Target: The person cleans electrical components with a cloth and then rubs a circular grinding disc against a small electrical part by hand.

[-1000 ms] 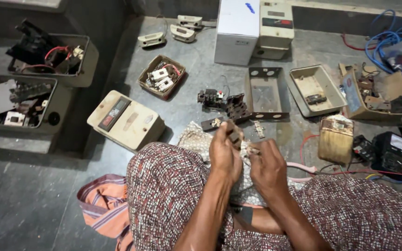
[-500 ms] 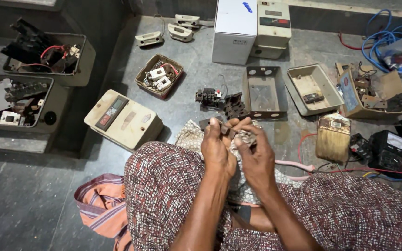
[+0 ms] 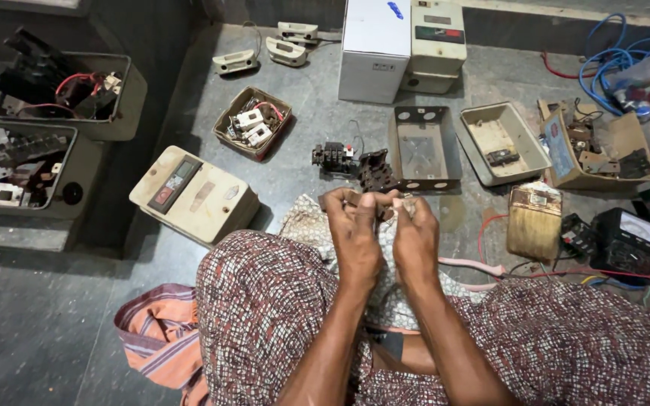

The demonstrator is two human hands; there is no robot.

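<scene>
My left hand and my right hand are pressed close together above my lap, fingers closed around a small dark part held between them. Most of that part is hidden by the fingers. Under the hands lies a worn patterned cloth on the grey floor. Just beyond the fingertips sit two small black electrical blocks. My knees in patterned fabric fill the bottom of the view.
An open grey metal box and a cream tray lie ahead. A beige switch box sits left, with bins of parts beyond. A wide brush, a meter and pink-handled pliers lie right.
Both hands have drawn closer together and lifted slightly toward the middle of the view; the right hand now meets the left around the small part.
</scene>
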